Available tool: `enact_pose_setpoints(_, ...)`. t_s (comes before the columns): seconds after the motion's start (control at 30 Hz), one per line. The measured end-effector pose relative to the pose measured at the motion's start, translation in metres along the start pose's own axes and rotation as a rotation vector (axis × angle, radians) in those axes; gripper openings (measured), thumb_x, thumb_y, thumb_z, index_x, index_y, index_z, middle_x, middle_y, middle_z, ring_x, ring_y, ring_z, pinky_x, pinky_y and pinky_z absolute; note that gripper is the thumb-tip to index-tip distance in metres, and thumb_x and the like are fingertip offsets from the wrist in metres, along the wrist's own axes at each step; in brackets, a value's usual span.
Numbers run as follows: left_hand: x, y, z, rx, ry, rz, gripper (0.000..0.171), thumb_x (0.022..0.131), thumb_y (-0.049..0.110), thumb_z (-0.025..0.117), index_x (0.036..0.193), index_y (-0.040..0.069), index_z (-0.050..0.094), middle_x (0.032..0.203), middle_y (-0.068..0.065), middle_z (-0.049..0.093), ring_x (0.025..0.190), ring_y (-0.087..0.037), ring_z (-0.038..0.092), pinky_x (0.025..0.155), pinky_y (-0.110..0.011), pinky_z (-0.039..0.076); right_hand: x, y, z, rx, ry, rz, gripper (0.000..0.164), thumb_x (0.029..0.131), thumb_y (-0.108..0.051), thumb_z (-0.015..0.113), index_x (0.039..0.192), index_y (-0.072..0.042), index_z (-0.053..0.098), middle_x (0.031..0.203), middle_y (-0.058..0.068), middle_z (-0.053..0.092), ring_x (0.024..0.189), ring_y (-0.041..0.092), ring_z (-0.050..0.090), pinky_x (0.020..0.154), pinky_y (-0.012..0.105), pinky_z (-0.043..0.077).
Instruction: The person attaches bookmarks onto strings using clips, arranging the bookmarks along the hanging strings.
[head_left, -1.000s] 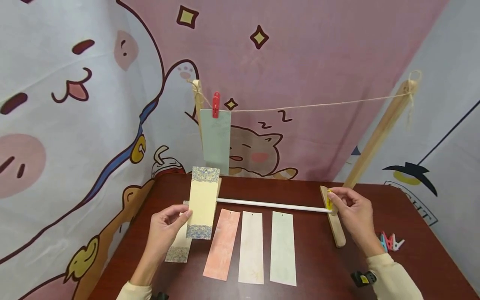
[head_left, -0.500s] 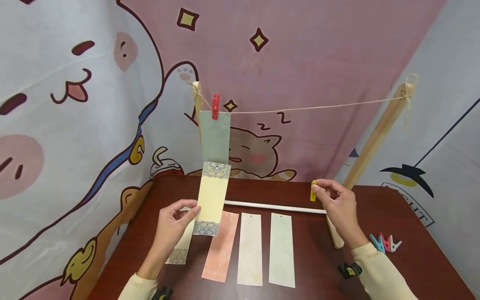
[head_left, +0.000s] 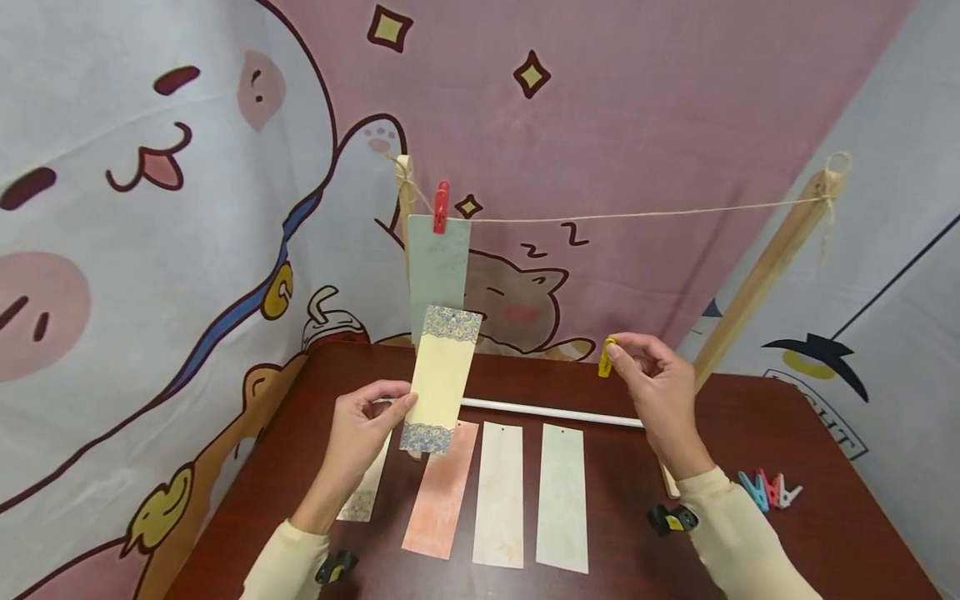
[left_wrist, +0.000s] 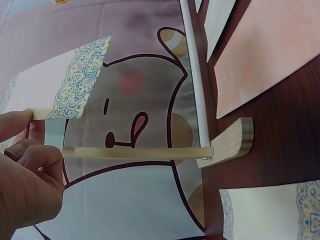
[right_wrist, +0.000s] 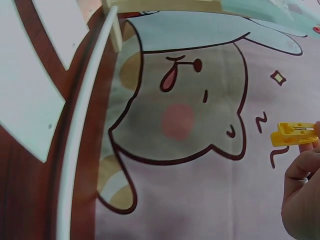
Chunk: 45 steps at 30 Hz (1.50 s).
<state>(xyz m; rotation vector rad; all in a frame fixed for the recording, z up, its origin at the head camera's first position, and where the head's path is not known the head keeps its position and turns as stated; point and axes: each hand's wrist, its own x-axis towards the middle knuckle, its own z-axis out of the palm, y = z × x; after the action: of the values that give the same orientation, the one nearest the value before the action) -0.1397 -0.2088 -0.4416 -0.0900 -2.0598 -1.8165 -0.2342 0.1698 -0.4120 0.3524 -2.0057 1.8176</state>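
Left hand [head_left: 362, 429] pinches a cream paper card with blue lace-patterned ends [head_left: 441, 375] between thumb and fingers; the grip is on the card's left long edge, below mid-height; the card is raised above the table [head_left: 622, 542], its top leaning to the right, and a small hole shows near its upper end. Right hand [head_left: 662, 396] pinches a yellow clothespin [head_left: 606, 358] at the fingertips; the clothespin points downward, held to the right of the cream card and well apart from it; both hands are below the level of the twine [head_left: 600, 217].

The twine runs between a left wooden post [head_left: 406, 192] and a right wooden post [head_left: 765, 275]; near its left end a red clothespin [head_left: 441, 208] fastens a grey-green card [head_left: 438, 262]; the held cream card covers the lower part of that card in the head view; whether the two touch cannot be told.

A white rod [head_left: 555, 411] runs low between the posts, behind the hands; on the table lie, from left to right, a second pattern-ended card [head_left: 362, 496], partly hidden by the left hand, a coral card [head_left: 441, 500], an off-white card [head_left: 498, 500] and a pale green card [head_left: 562, 500]; a small group of blue, red and white clothespins [head_left: 770, 490] lies beside the right sleeve [head_left: 738, 529].
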Motion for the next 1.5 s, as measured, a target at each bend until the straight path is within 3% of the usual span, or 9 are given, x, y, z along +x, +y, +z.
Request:
enact_pose_setpoints(0.17,0.003,0.003,0.005,-0.001,-0.015,0.02,0.012,0.097,0.002,0.083,0.107,-0.004,0.082,0.097,-0.02,0.078,0.072,-0.014,0.063,0.061,-0.021,0.051,0.007,-0.009,0.007,0.092,-0.007,-0.013,0.017,0.101,-0.004,0.079,0.114,0.006,0.077,0.082,0.005,0.072,0.055,0.009,0.045,0.048,0.022,0.032)
enact_pose_setpoints(0.37,0.005,0.006,0.004,-0.007,0.013,0.038,0.01,0.095,-0.002,0.083,0.105,-0.005,0.082,0.095,-0.019,0.077,0.071,-0.013,0.061,0.06,-0.02,0.049,0.011,-0.016,0.016,0.226,-0.013,-0.013,0.021,0.1,-0.002,0.08,0.115,0.012,0.074,0.086,0.009,0.075,0.051,0.009,0.044,0.046,0.021,0.03)
enact_pose_setpoints(0.7,0.01,0.011,0.003,0.008,0.012,0.061,0.008,0.095,-0.002,0.083,0.103,-0.003,0.082,0.095,-0.017,0.078,0.069,-0.011,0.059,0.06,-0.02,0.048,0.015,-0.025,0.027,0.25,-0.042,-0.038,0.022,0.101,-0.006,0.08,0.117,0.009,0.075,0.09,0.012,0.073,0.05,0.011,0.035,0.046,0.025,0.026)
enact_pose_setpoints(0.87,0.016,0.014,0.006,-0.006,0.017,0.061,0.009,0.096,-0.002,0.082,0.104,-0.006,0.081,0.097,-0.019,0.077,0.073,-0.013,0.065,0.064,-0.02,0.052,0.019,-0.034,0.043,0.286,-0.061,-0.065,0.021,0.101,-0.004,0.079,0.118,0.009,0.075,0.093,0.013,0.073,0.053,0.01,0.041,0.047,0.023,0.028)
enact_pose_setpoints(1.07,0.02,0.014,0.016,-0.04,0.001,0.055,0.009,0.096,-0.004,0.082,0.104,-0.007,0.08,0.098,-0.019,0.077,0.074,-0.012,0.065,0.064,-0.02,0.053,0.027,-0.049,0.052,0.297,-0.074,-0.112,0.019,0.101,-0.002,0.077,0.116,0.009,0.075,0.1,0.009,0.074,0.063,0.009,0.059,0.051,0.02,0.036)
enact_pose_setpoints(1.27,0.021,0.013,0.025,-0.065,0.005,0.051,0.008,0.095,-0.005,0.081,0.104,-0.007,0.081,0.099,-0.017,0.077,0.074,-0.011,0.063,0.065,-0.019,0.051,0.034,-0.06,0.057,0.313,-0.085,-0.15,0.019,0.101,-0.005,0.078,0.115,0.008,0.076,0.097,0.013,0.073,0.06,0.011,0.055,0.048,0.022,0.032)
enact_pose_setpoints(1.4,0.023,0.014,0.035,-0.116,0.003,0.039,0.009,0.097,-0.004,0.08,0.105,-0.008,0.08,0.104,-0.017,0.078,0.083,-0.012,0.069,0.073,-0.021,0.056,0.039,-0.066,0.059,0.314,-0.08,-0.173,0.018,0.101,-0.003,0.078,0.115,0.008,0.077,0.1,0.013,0.074,0.068,0.012,0.065,0.05,0.021,0.036)
enact_pose_setpoints(1.5,0.025,0.015,0.043,-0.119,0.0,0.039,0.009,0.098,-0.001,0.081,0.104,-0.006,0.081,0.107,-0.016,0.078,0.082,-0.012,0.068,0.07,-0.021,0.053,0.042,-0.071,0.058,0.325,-0.07,-0.19,0.018,0.1,-0.002,0.079,0.114,0.01,0.077,0.1,0.014,0.075,0.068,0.012,0.066,0.049,0.021,0.035)
